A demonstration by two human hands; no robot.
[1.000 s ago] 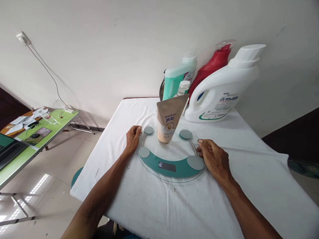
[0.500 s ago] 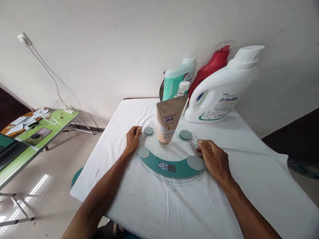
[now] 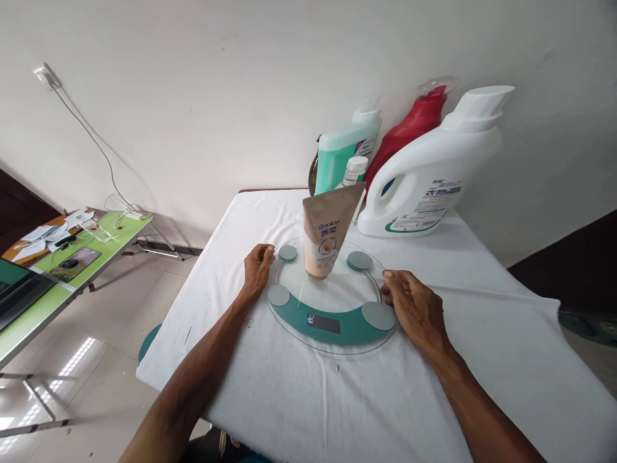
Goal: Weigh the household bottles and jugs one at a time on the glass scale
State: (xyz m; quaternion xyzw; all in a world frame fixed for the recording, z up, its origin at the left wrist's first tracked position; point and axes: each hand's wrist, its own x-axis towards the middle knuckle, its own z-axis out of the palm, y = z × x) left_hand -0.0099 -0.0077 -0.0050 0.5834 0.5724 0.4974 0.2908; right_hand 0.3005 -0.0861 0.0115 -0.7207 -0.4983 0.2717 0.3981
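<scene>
Both grips loose: left hand, right hand touching scale rim, holding nothing

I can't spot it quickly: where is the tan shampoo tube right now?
The tan shampoo tube stands cap-down on the round glass scale, between both hands, in front of the bottles.

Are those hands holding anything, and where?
Both hands rest at the glass scale's rim: left hand at its left edge, right hand at its right. Nothing lifted.

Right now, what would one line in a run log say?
left hand: on scale left rim | right hand: on right rim | tube: upright on scale | display: no digits | bottles: behind
</scene>
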